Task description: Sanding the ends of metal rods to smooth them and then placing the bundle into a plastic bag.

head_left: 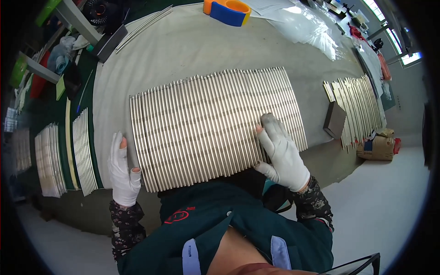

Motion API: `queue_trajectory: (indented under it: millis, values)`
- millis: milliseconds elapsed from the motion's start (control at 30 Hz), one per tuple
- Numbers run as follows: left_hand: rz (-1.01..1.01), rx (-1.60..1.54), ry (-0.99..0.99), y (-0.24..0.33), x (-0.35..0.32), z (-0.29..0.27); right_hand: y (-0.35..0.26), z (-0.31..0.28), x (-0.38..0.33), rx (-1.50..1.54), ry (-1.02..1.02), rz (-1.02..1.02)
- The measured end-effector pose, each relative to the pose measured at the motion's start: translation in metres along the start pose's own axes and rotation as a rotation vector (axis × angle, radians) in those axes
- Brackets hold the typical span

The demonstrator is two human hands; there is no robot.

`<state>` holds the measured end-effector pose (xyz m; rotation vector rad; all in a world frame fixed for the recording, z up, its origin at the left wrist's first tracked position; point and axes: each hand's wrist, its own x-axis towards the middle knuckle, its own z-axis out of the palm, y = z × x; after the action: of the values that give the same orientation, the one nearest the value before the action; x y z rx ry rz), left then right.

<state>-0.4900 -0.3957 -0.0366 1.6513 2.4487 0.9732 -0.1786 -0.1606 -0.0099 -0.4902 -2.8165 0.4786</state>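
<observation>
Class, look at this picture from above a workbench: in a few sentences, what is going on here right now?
A person in white gloves leans over a grey work surface where a wide row of thin metal rods lies side by side. The left hand rests at the row's left edge; the right hand lies flat on the rods near the right end. More rod bundles lie at the far left and far right, and a blue and orange tape dispenser sits at the far edge.

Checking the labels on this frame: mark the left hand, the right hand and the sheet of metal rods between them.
left hand [123, 172]: head view, back of the white glove.
right hand [283, 153]: head view, back of the white glove, lying on the rods.
sheet of metal rods [206, 123]: head view, middle of the row.
</observation>
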Motion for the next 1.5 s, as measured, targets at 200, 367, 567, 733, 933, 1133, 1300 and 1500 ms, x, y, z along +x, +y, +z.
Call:
queue_trajectory:
  millis: [200, 367, 567, 733, 933, 1133, 1300, 1500]
  values:
    - [-0.003, 0.098, -0.029, 0.033, 0.013, 0.019, 0.063, -0.028, -0.038, -0.250, 0.201, 0.243]
    - [-0.004, 0.100, -0.034, 0.048, 0.011, 0.034, 0.073, -0.046, -0.071, -0.080, 0.257, 0.199]
    - [-0.060, 0.034, -0.018, 0.071, 0.012, 0.052, 0.124, -0.050, -0.095, -0.183, 0.531, 0.486]
    - [-0.012, 0.118, -0.027, 0.071, 0.010, 0.050, 0.120, -0.057, -0.088, -0.151, 0.450, 0.520]
    - [-0.015, 0.093, -0.033, 0.077, 0.012, 0.052, 0.124, -0.057, -0.087, -0.175, 0.415, 0.532]
    - [-0.010, 0.099, -0.030, 0.072, 0.012, 0.053, 0.114, -0.058, -0.084, -0.191, 0.402, 0.538]
    - [0.015, 0.121, -0.022, 0.071, 0.009, 0.053, 0.116, -0.054, -0.082, -0.206, 0.413, 0.530]
    - [0.038, 0.150, -0.022, 0.070, 0.009, 0.053, 0.114, -0.051, -0.087, -0.211, 0.366, 0.479]
